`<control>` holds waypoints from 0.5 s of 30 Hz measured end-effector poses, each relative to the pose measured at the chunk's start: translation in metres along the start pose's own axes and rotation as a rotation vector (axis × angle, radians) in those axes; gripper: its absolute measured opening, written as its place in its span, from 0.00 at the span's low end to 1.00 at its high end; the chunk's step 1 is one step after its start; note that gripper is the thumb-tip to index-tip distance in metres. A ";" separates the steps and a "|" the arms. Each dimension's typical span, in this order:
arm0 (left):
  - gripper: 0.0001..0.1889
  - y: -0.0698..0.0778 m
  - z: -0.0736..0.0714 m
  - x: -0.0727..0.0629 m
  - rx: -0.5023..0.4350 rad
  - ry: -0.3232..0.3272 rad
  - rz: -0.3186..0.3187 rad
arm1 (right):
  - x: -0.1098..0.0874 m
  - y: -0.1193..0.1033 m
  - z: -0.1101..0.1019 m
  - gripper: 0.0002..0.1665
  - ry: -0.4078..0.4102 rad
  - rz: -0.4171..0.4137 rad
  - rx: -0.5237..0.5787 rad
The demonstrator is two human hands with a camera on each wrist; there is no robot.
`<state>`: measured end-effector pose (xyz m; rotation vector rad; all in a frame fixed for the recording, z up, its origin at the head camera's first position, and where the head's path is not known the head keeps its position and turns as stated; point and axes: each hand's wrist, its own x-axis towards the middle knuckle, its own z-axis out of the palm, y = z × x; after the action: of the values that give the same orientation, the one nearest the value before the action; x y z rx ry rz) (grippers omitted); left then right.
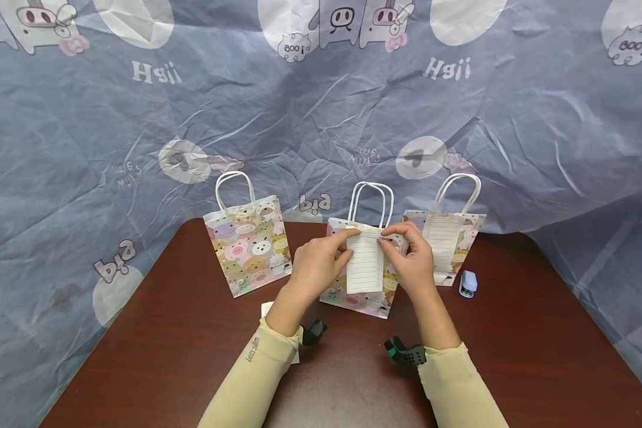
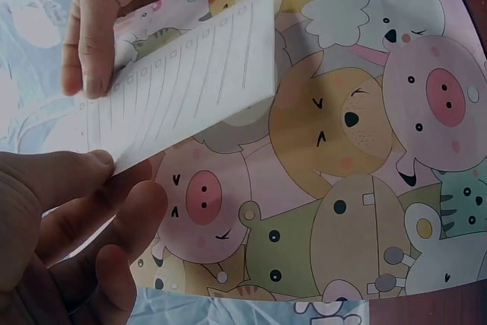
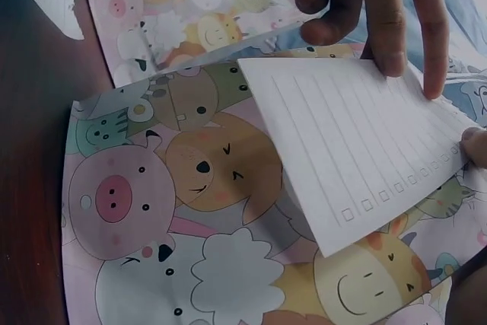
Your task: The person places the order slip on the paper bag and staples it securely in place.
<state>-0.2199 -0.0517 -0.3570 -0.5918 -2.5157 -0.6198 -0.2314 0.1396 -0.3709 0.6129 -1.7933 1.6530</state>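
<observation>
A lined white paper sheet with small checkboxes along one side (image 1: pixel 364 267) lies over the front of the middle paper bag (image 1: pixel 348 300), its top close under the white handles (image 1: pixel 374 185). My left hand (image 1: pixel 321 261) pinches the sheet's upper left edge, the thumb (image 2: pixel 84 169) on its face. At the upper right edge, my right hand (image 1: pixel 414 258) pinches the sheet between thumb and index finger. In the right wrist view the sheet's lower end (image 3: pixel 319 218) stands off the bag, which is printed with cartoon animals.
To the left stands a matching bag (image 1: pixel 251 249). Another bag (image 1: pixel 468 235) at the right bears a lined sheet (image 1: pixel 441 241) on its front, with a small blue stapler (image 1: pixel 468 282) beside it. White paper (image 1: pixel 266 308) lies partly under my left forearm. Behind the brown table (image 1: pixel 182 351) hangs a printed cloth (image 1: pixel 278 107).
</observation>
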 end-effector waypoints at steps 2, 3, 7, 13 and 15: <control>0.21 0.000 0.000 0.000 0.016 0.007 0.001 | 0.000 0.008 -0.001 0.09 0.003 0.008 0.007; 0.21 0.000 0.000 0.000 0.028 0.013 0.006 | 0.000 0.012 -0.001 0.09 0.005 0.012 0.009; 0.18 -0.002 0.000 0.000 0.036 0.122 0.046 | 0.000 0.019 -0.004 0.09 -0.002 0.012 -0.001; 0.12 -0.009 0.000 0.005 -0.143 0.412 0.125 | 0.001 0.018 -0.007 0.09 -0.029 0.025 0.008; 0.13 -0.012 0.001 0.007 -0.253 0.393 0.142 | 0.000 0.019 -0.008 0.10 -0.036 0.021 0.014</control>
<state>-0.2316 -0.0586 -0.3580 -0.6590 -2.0271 -0.9110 -0.2431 0.1495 -0.3842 0.6360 -1.8207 1.6791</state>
